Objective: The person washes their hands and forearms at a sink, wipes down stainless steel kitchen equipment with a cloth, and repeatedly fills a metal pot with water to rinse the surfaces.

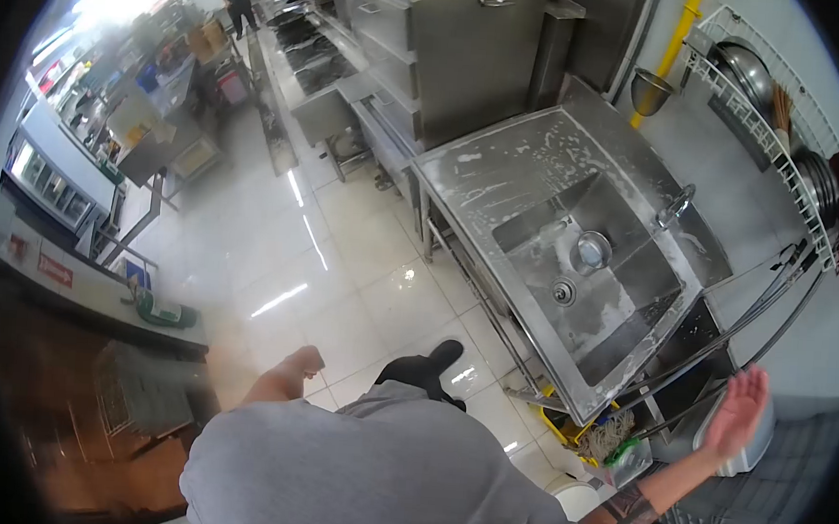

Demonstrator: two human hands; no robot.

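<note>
Both in view: left hand [302, 363] curled, cannot tell if gripping; right hand [736, 416] open, released, near pale tub [752, 448]. Stainless-steel sink [645, 263] with metal bowl [591, 251] ahead, between them.

Single head-worn view, wide-angled with a dark rounded border, looking forward and steeply down from above the wearer's grey shirt [378, 471], which fills the near lower edge; the sink [615, 288] lies at middle range to the right, seen obliquely from above, while the tiled floor [368, 235] recedes at upper left toward a distant person [235, 3]
</note>
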